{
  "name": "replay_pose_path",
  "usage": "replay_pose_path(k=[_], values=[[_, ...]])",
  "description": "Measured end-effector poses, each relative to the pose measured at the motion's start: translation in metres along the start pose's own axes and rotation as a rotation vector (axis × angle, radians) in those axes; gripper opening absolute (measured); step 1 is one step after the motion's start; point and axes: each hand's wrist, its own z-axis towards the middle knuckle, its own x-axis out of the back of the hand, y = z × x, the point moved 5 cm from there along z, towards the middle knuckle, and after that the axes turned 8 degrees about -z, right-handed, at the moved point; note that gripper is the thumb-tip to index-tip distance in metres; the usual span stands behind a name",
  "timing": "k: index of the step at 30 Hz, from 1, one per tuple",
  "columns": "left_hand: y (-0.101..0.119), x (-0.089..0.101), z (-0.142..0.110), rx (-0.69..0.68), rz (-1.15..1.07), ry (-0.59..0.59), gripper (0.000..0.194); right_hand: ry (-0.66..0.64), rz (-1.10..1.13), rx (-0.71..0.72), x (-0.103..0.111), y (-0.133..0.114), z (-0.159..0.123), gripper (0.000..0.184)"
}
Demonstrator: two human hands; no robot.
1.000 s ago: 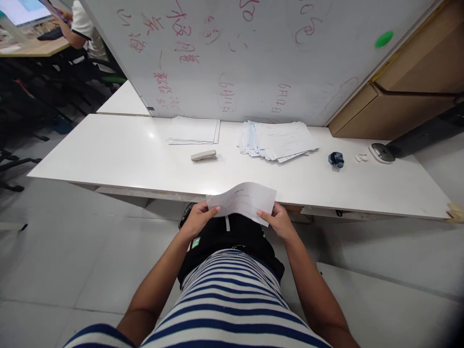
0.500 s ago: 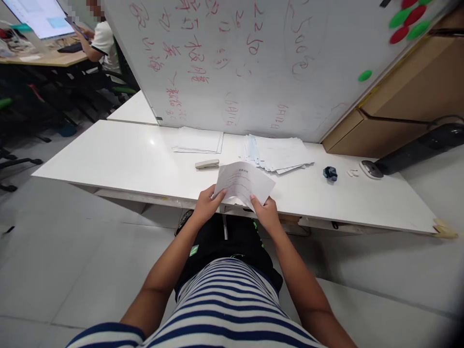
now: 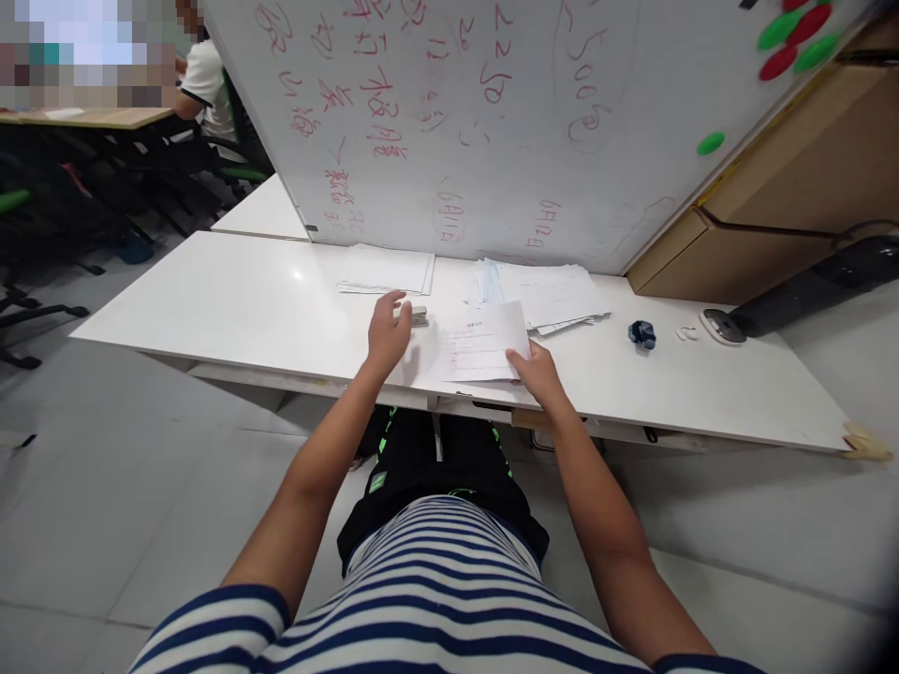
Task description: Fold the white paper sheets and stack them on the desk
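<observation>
My right hand (image 3: 536, 368) grips the right edge of a sheet of printed paper (image 3: 484, 344), thumb on top. The paper is tilted over the front of the white desk; whether it is one sheet or several I cannot tell. My left hand (image 3: 389, 332) is over the left end of a beige stapler (image 3: 420, 316), with thumb and fingers apart around it. That end of the stapler is partly hidden by the hand. Behind the stapler lies a stack of white paper (image 3: 386, 269). A looser pile of papers (image 3: 558, 295) spreads behind the held paper.
A whiteboard (image 3: 506, 168) with red writing stands along the back of the desk (image 3: 211, 309). To the right are a dark blue small object (image 3: 641, 334), a small white piece (image 3: 686, 333), a computer mouse (image 3: 723, 326) and cardboard boxes (image 3: 702, 253). A person (image 3: 207, 89) sits at the far left.
My left hand has let go of the paper and moved left and forward to the stapler. My right hand has shifted slightly right, and the paper has flattened out.
</observation>
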Motion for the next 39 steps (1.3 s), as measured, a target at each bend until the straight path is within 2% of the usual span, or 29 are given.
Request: replay_pose_path(k=[3,5,8,10,14,24,31,36,39], values=[[-0.013,-0.016,0.045,-0.036,0.271,-0.074,0.041,-0.036,0.040,-0.090,-0.012,0.003,0.004,0.032],[-0.027,-0.028,0.062,-0.003,0.432,-0.154,0.045,-0.029,0.066,-0.126,-0.019,0.005,0.002,0.030],[-0.048,-0.040,0.069,0.096,0.613,-0.260,0.051,-0.007,0.093,-0.161,-0.022,0.007,0.001,0.027],[-0.055,-0.043,0.068,0.111,0.678,-0.292,0.053,0.000,0.111,-0.184,-0.021,0.008,0.002,0.026],[-0.056,-0.043,0.066,0.053,0.719,-0.315,0.054,0.025,0.137,-0.207,-0.019,0.010,0.007,0.026],[-0.059,-0.046,0.068,0.139,0.757,-0.348,0.054,0.008,0.144,-0.232,-0.023,0.009,0.009,0.022],[-0.069,-0.051,0.070,0.295,0.743,-0.380,0.059,-0.046,0.149,-0.190,-0.024,0.006,0.010,0.025],[-0.070,-0.059,0.069,0.407,0.699,-0.444,0.060,-0.070,0.177,-0.189,-0.024,0.004,0.009,0.027],[-0.070,-0.060,0.069,0.487,0.692,-0.434,0.063,-0.071,0.185,-0.204,-0.024,0.004,0.009,0.027]])
